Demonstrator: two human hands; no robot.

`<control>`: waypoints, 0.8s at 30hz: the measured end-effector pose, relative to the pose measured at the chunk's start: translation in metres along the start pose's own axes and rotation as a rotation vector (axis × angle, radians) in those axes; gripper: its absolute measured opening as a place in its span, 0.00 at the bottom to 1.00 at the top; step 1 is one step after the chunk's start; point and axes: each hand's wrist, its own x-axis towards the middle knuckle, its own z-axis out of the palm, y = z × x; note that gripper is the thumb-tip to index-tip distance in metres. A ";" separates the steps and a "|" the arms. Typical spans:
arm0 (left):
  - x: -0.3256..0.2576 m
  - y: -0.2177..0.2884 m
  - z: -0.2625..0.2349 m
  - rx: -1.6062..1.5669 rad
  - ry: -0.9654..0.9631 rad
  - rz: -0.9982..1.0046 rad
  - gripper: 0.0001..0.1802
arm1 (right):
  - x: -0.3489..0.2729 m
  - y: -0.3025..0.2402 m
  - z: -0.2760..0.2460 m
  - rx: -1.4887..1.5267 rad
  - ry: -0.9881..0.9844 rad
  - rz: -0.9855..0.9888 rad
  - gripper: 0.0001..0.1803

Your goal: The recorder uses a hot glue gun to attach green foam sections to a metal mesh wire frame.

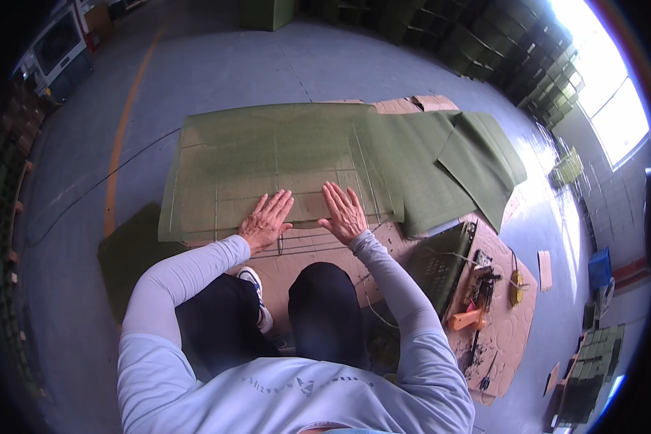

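A thin, see-through green fabric sheet (231, 145) lies spread over a metal wire frame (276, 163), whose rods show through it. My left hand (266, 220) rests flat on the near part of the sheet, fingers stretched out. Beside it, my right hand (345, 214) also lies flat with its fingers extended. Neither hand grips anything. To the right, more green fabric (419, 166) continues, with a folded corner piece (482, 163) on top. Brown cardboard (318, 257) sits beneath the frame and shows at the near edge.
An orange-handled glue gun (470, 318) and a yellow-handled tool (516, 288) lie on cardboard at the right, beside a green perforated crate (441, 264). Another dark green sheet (134, 246) lies at the left. Green stacked boxes (506, 43) stand at the back right. A cable (108, 176) crosses the floor.
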 end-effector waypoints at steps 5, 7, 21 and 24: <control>0.002 0.001 -0.003 0.014 0.009 -0.020 0.33 | -0.010 0.030 -0.006 -0.019 0.069 0.146 0.48; 0.002 0.004 -0.003 0.023 0.012 -0.011 0.33 | -0.021 0.035 0.005 -0.062 0.063 0.158 0.48; 0.002 0.006 -0.006 -0.022 0.008 -0.051 0.33 | -0.009 0.010 -0.007 -0.040 0.074 0.112 0.46; 0.006 0.011 -0.011 -0.028 0.001 -0.048 0.33 | 0.007 -0.011 0.001 -0.004 0.064 0.028 0.48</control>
